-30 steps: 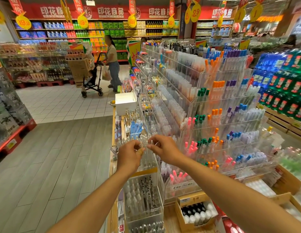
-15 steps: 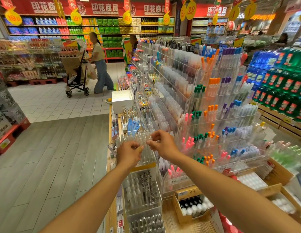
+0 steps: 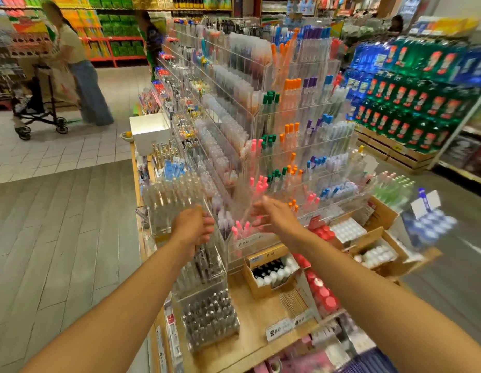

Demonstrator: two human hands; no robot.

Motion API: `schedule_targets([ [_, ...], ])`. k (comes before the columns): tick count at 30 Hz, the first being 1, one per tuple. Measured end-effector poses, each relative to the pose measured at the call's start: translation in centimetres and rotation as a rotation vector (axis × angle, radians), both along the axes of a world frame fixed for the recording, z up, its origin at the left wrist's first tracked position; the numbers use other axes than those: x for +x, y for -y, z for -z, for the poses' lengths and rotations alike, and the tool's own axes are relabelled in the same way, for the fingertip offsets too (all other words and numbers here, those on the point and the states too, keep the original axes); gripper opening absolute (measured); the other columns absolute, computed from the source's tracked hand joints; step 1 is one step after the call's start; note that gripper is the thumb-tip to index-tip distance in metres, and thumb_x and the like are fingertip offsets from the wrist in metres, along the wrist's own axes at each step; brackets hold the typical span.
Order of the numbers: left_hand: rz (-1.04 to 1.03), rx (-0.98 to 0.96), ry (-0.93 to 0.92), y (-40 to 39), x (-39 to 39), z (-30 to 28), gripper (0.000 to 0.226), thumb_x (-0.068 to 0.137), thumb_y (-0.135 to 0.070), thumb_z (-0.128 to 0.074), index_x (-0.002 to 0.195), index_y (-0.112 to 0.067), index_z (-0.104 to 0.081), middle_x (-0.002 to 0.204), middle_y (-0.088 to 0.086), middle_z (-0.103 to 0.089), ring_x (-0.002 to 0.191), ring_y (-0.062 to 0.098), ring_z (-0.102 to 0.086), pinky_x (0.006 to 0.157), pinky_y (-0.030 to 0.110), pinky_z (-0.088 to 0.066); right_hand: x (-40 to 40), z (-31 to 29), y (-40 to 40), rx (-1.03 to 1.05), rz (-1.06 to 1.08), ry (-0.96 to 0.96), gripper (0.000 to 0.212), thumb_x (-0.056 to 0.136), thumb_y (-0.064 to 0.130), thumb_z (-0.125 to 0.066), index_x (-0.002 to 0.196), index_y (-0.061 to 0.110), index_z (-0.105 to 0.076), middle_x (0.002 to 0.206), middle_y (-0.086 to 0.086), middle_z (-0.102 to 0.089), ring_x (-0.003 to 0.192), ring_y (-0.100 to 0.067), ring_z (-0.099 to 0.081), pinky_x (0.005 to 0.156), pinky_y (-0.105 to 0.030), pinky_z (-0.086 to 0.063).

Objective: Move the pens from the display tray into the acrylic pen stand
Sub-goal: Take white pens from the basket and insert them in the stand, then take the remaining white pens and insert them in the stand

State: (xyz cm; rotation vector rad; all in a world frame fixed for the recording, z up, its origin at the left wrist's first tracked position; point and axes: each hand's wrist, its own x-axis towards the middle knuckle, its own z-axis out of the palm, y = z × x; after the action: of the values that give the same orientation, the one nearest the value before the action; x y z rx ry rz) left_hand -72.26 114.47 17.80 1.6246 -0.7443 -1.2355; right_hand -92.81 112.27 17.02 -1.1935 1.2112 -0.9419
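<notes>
The picture is motion-blurred, so fine detail is soft. Both bare arms reach forward over a wooden desk crowded with clear acrylic pen racks.

The left hand sits just left of centre with its back to the camera and its fingers bent downward at the near corner of a clear acrylic pen stand packed with upright transparent pens. That stand lies at about 11 o'clock from the left hand, touching or just beside it; whether the fingers grip a pen or the stand's edge cannot be told through the blur.

The right hand is at about 3 o'clock from the left hand, the two held apart. Its fingers are stretched out and loosely spread, pointing toward 10 o'clock, and they hold nothing that can be made out. Pink-capped pens stand in a tiered rack compartment just below and left of it, at about 8 o'clock, between the two hands.

At 6 o'clock from the left hand a lower acrylic box holds dark-and-silver pens. A cardboard box of small bottles lies at 6 o'clock from the right hand. At 10 o'clock in the distance a person pushes a stroller across the tiled floor.
</notes>
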Motion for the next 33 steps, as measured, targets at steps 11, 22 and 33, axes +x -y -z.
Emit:
schedule_targets([
  [11,0.263,0.109,-0.048,-5.4,-15.7,4.7,0.021,0.102,-0.025,-0.044,0.091,-0.014,-0.058,0.074,0.004,-0.061,0.056,0.016,-0.051,0.051,0.026,-0.039,-19.6,5.5,-12.2,0.17,0.316,0.028,0.041,0.104,0.04,-0.035,0.101,0.011,-0.065,0.084,-0.005,-0.074,0.065,-0.015,-0.067,0.055,-0.025,-0.051],
  [22,0.315,0.316,-0.08,-18.9,-37.6,15.6,0.026,0.103,-0.032,-0.047,0.09,-0.015,-0.061,0.08,0.004,-0.068,0.065,0.017,-0.06,0.056,0.027,-0.046,-41.6,17.3,-26.7,0.359,0.344,-0.066,0.029,0.103,0.033,-0.043,0.095,0.012,-0.062,0.072,0.001,-0.067,0.048,-0.008,-0.056,0.044,-0.019,-0.04],
  [33,0.283,0.521,-0.061,-24.4,-44.6,35.2,0.02,0.101,-0.03,-0.05,0.102,-0.013,-0.062,0.092,0.007,-0.07,0.068,0.016,-0.061,0.056,0.025,-0.048,-47.9,36.2,-30.4,0.491,0.25,-0.255,0.016,0.097,0.016,-0.052,0.083,0.014,-0.06,0.082,-0.003,-0.065,0.058,-0.013,-0.055,0.05,-0.02,-0.039],
])
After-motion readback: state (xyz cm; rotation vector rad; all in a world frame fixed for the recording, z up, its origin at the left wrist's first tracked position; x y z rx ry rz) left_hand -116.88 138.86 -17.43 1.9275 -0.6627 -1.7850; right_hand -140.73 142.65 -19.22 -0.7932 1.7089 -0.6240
